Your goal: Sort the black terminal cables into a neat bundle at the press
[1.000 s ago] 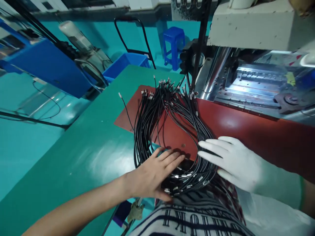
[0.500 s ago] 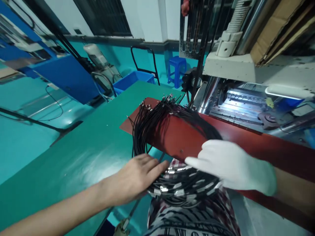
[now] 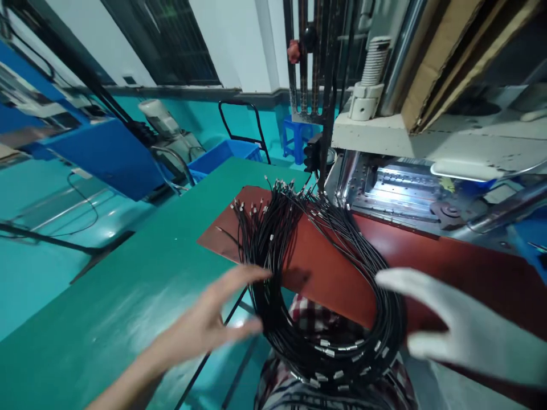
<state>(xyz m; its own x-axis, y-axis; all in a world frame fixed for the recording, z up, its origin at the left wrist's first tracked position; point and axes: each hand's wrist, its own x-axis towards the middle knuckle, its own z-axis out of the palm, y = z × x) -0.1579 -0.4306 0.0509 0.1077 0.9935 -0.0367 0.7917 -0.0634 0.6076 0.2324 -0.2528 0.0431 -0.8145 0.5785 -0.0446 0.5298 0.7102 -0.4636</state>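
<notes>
A thick bundle of black cables [image 3: 273,324] curves in a U, its bend resting on my lap. Its two ends, with small metal terminals, lie on the reddish-brown board [image 3: 333,267], and several silvery sleeves dot the bend. My left hand [image 3: 209,316], bare, is beside the bundle's left side, thumb and fingers spread. At the right side my right hand [image 3: 453,330], in a white glove, has thumb and fingers apart close to the cables. Neither hand grips anything. Both are blurred; whether fingertips touch the cables I cannot tell.
A green table [image 3: 171,285] extends to the left under the board. On the right stands a press machine [image 3: 384,136] with a lit metal bed and cardboard [image 3: 440,62] leaning on it. Behind are a blue bin [image 3: 226,156] and a blue stool [image 3: 294,139].
Both hands have let go of the cable bundle and moved outward, fingers spreading apart. The bundle's bend has dropped lower onto my lap. The camera view has shifted slightly.
</notes>
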